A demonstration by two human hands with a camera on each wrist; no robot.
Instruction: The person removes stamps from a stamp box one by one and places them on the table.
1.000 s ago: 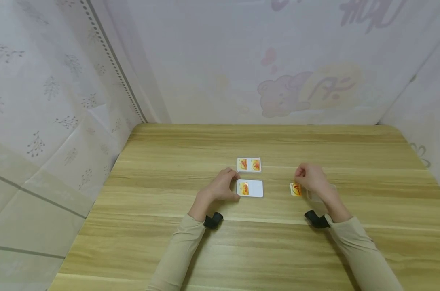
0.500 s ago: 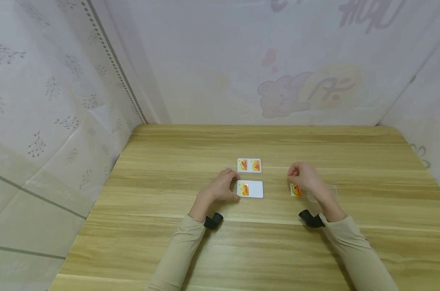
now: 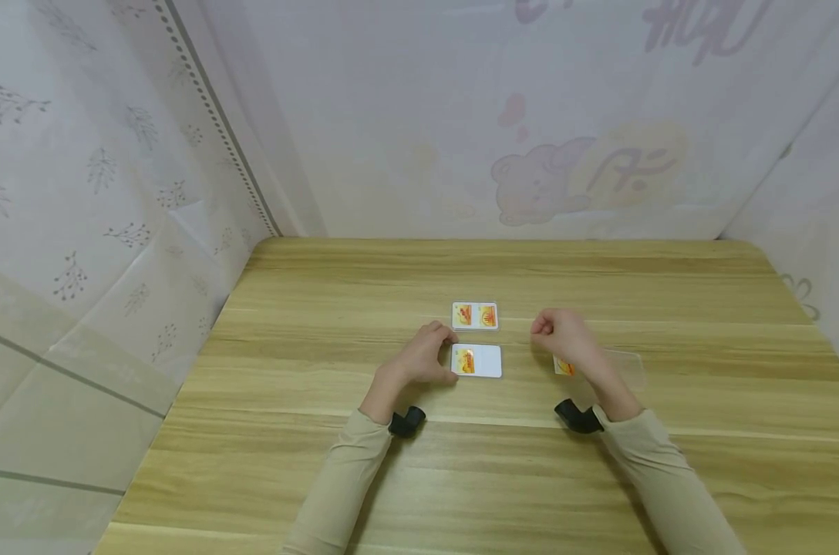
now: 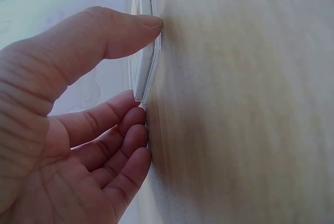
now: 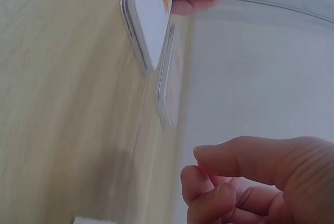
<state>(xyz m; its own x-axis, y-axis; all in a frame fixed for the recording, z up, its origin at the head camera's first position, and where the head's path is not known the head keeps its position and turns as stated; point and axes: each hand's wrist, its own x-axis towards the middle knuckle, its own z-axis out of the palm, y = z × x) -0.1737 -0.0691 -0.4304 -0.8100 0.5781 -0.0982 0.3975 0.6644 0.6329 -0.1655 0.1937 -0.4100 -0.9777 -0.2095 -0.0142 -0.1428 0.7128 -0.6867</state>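
Observation:
My left hand point(image 3: 422, 356) holds a flat white card in a clear case point(image 3: 487, 361) by its left end, with the thumb at one edge and the fingertips at the corner. A small yellow-orange picture covers the card's left half; its right half is plain white. Behind lies a second clear-cased card point(image 3: 475, 315) with two such pictures. Off to the right, my right hand point(image 3: 565, 338) hovers above the table, thumb and forefinger tips together. Anything small between them cannot be made out in the right wrist view. Beneath it a small square picture piece point(image 3: 564, 368) is partly hidden.
A thin transparent rectangular piece point(image 3: 628, 366) lies right of the picture piece, partly behind my right wrist. The wooden table point(image 3: 350, 285) ends at a pale curtain point(image 3: 406, 154). Black wrist mounts point(image 3: 407, 422) hang below both wrists.
My right hand has moved left, from beside the picture piece to above and left of it, now covering more of it. The left hand and both cards have stayed put.

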